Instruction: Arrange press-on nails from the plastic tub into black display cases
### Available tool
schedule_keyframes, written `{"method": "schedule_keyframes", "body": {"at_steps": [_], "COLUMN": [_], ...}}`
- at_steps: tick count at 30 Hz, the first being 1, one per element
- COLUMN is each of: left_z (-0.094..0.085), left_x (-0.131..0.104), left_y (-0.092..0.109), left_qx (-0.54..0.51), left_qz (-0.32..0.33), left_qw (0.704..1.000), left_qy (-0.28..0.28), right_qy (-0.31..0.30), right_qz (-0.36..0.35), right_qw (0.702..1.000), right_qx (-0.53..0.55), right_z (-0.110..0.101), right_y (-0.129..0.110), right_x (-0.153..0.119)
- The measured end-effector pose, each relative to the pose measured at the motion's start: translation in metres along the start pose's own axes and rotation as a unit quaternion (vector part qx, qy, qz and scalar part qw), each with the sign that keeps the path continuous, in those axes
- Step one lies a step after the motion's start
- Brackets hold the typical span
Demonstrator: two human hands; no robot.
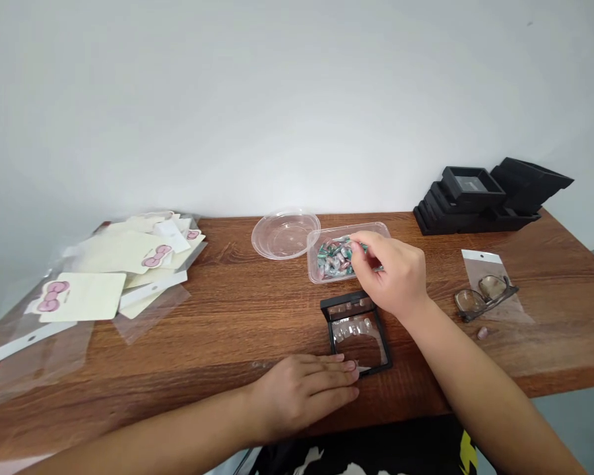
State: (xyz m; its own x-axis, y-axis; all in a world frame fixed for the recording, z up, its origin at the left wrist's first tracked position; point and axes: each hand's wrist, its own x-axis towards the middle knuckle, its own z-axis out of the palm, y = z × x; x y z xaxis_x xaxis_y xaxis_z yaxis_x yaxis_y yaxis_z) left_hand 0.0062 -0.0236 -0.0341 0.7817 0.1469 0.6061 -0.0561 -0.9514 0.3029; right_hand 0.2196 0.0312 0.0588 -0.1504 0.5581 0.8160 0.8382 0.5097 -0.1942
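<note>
My left hand (304, 392) lies flat, fingers stretched out, with its fingertips on the near left corner of an opened black display frame (387, 353). Clear film spans the frame, and several small rounded bumps show in it. Over the right side of a clear plastic tub (313, 267), my right hand (393, 267) is closed in a pinch. Many small glossy pieces (334, 258) in teal, pink and silver fill the tub. Whatever is between my right fingertips is too small to make out.
A round clear lid (284, 237) lies beside the tub. Cream cards with pink bows (99, 254) and clear bags are piled at left. Black frames (468, 198) are stacked at back right. Glasses (482, 300) rest on a clear bag (481, 257), near a small pink piece (482, 332).
</note>
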Motion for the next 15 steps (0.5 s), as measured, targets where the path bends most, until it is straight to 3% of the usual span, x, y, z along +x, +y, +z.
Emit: {"method": "schedule_keyframes", "body": {"at_steps": [5, 8, 15], "left_z": [-0.004, -0.011, -0.019], "left_x": [0.005, 0.012, 0.017], "left_y": [-0.001, 0.000, 0.000], "left_qx": [-0.004, 0.003, 0.013], "left_qz": [0.000, 0.005, 0.009], "left_qw": [1.000, 0.999, 0.999], "left_qy": [0.004, -0.032, -0.037], "right_qy": [-0.028, -0.058, -0.153], "right_qz": [0.037, 0.087, 0.209], "right_qw": [0.999, 0.994, 0.965], "right_qx": [-0.010, -0.002, 0.051], "right_z": [0.006, 0.010, 0.015], "right_y": [0.003, 0.004, 0.010], "right_x": [0.001, 0.003, 0.014]}}
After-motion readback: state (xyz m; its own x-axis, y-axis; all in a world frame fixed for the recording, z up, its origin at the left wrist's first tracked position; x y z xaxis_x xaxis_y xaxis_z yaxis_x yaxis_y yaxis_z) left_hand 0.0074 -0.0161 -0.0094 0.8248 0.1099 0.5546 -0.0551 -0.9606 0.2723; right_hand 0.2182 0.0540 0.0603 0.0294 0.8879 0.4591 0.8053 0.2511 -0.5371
